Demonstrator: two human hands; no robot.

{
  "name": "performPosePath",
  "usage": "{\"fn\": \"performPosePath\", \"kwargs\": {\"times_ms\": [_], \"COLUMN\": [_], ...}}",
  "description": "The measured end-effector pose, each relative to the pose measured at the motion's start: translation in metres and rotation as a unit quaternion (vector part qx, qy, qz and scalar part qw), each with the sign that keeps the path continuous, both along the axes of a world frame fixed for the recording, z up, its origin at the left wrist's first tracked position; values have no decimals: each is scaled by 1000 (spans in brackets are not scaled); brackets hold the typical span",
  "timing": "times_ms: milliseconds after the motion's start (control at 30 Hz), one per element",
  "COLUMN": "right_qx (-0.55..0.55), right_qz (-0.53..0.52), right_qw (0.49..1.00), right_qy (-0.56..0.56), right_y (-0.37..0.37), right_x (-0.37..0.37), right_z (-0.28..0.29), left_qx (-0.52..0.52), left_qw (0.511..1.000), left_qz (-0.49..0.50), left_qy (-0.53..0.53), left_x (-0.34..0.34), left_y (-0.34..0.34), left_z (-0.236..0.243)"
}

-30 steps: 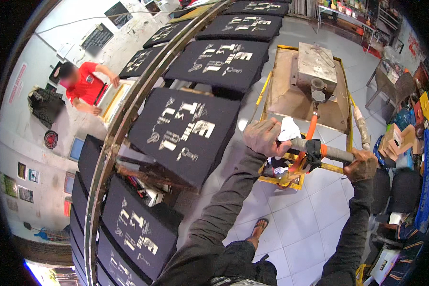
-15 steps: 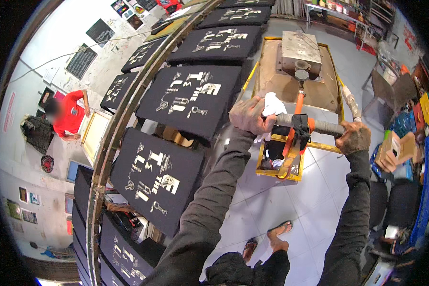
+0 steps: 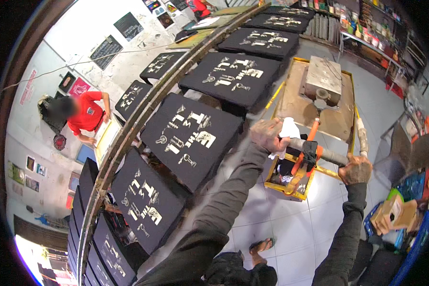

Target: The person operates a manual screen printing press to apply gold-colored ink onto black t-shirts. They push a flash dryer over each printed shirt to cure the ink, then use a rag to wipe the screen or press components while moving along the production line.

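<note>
Handlebar [image 3: 332, 157], grey-wrapped, on a yellow-framed cart [image 3: 291, 193]: left hand [image 3: 268, 136] curled round the left end, beside a white cloth [image 3: 290, 128]; right hand [image 3: 355, 169] wrapped round the right end. Both grips closed, as half a second ago. Orange hose [image 3: 315, 127], leading forward to a metal box [image 3: 323, 76] above the cart's brown panel [image 3: 291, 102].

Changed: one sandalled foot [image 3: 262, 245] in sight where two showed; cart lower and farther right in view. Judged a stride with a turn of the head, the cart remaining under two-handed control. Cart location: ahead of the wearer, right of the shirt row.

Surface: black shirts [image 3: 224, 138] spread flat in a row along a metal rail [image 3: 128, 129], pale lettering and tool shapes on each.

Room: pale tiled floor [image 3: 291, 224]; beyond the rail, co-worker in red [image 3: 91, 114], hands at a framed screen [image 3: 108, 138]; dark notices [image 3: 128, 26] on a white wall [image 3: 100, 81]; right side, open cardboard box [image 3: 400, 217]; far end, table [image 3: 372, 48] of containers, too small to itemise
</note>
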State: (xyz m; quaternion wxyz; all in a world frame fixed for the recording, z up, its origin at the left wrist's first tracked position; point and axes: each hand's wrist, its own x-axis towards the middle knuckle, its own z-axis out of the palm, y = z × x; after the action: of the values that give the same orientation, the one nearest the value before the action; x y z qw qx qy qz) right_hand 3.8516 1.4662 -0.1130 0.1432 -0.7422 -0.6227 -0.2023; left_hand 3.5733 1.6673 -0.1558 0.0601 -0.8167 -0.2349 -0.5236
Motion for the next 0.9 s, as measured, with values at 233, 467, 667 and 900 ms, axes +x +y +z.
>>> {"fn": "performPosePath", "kwargs": {"times_ms": [233, 467, 667, 900], "right_qx": [-11, -28, -3, -73], "right_qz": [-27, -40, -22, -59], "right_qw": [999, 999, 1000, 996], "right_qy": [17, -11, 11, 6], "right_y": [78, 169, 239, 328], "right_x": [85, 159, 240, 325], "right_z": [2, 15, 5, 9], "left_qx": [23, 2, -13, 5], "left_qw": [999, 999, 1000, 1000], "left_qz": [7, -7, 0, -6], "left_qy": [-37, -38, -4, -20], "left_x": [90, 173, 243, 334], "left_y": [80, 168, 233, 325], "left_z": [5, 9, 5, 4]}}
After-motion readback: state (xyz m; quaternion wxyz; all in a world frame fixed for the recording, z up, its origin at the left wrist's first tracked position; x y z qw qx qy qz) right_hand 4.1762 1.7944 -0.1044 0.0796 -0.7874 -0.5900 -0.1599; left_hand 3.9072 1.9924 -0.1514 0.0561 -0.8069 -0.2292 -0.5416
